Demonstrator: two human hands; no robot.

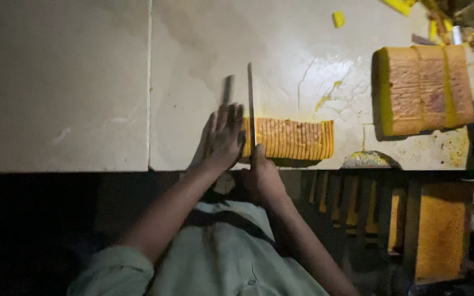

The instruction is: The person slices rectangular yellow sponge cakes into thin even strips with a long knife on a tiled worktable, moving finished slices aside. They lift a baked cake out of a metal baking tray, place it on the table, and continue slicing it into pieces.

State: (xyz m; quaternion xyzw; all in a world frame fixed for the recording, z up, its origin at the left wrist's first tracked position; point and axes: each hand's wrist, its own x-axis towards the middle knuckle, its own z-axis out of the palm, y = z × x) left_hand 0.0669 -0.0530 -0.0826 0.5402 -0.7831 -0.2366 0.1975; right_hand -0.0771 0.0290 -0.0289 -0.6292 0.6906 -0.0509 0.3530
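Two bare hands work at the front edge of a pale stone worktop (83, 82). The left hand (220, 140) lies flat and open, with the fingers stretched forward, and its fingertips press on the left end of a long yellow cake loaf with a brown ridged top (292, 139). The right hand (260, 176) is closed in a fist around the handle of a long thin steel knife (251, 104); the handle itself is hidden inside the fist. The blade stands on its edge and points away from the person, and it meets the loaf at its left end, just beside the fingers of the left hand. The loaf lies lengthwise along the front edge of the worktop, and many fine lines cross its top. A dark shadow of the blade falls on the stone just left of the knife. To the right of the loaf, a small heap of yellow crumbs (366, 159) rests at the edge. Further right and a little behind, well apart from the hands, a bigger rectangular yellow cake block with a brown crust (423, 90) lies on the worktop. Some small yellow cake scraps (338, 19) lie near the far side. Below the worktop, a wooden rack (412, 225) holds more yellow cake in the dark.
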